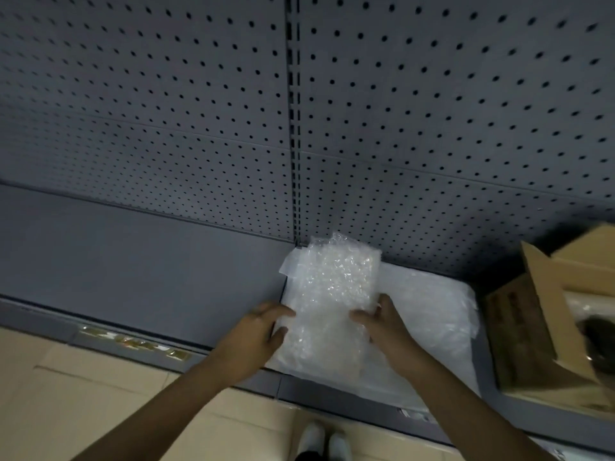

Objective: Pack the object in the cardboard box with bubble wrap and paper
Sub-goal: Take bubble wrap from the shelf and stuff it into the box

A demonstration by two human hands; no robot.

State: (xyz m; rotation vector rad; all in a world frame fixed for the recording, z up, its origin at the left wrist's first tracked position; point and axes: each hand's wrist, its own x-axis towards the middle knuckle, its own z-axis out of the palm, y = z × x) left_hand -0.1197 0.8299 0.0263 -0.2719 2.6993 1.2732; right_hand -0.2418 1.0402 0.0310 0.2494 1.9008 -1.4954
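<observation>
A sheet of clear bubble wrap (pixel 336 287) is held up over a stack of white paper sheets (pixel 429 314) on a grey shelf. My left hand (pixel 256 334) grips its lower left edge. Its lower right edge is gripped by my right hand (pixel 382 324). At the right stands an open cardboard box (pixel 545 314), its flaps up, with a dark object (pixel 599 331) partly visible inside. I cannot tell whether anything is wrapped inside the bubble wrap.
The grey shelf (pixel 133 261) stretches to the left, backed by a grey pegboard wall (pixel 199 111) with a slotted upright (pixel 294 128). Its front edge (pixel 133 344) carries a label strip. Below lie beige floor tiles (pixel 83 410) and my white shoes (pixel 322 437).
</observation>
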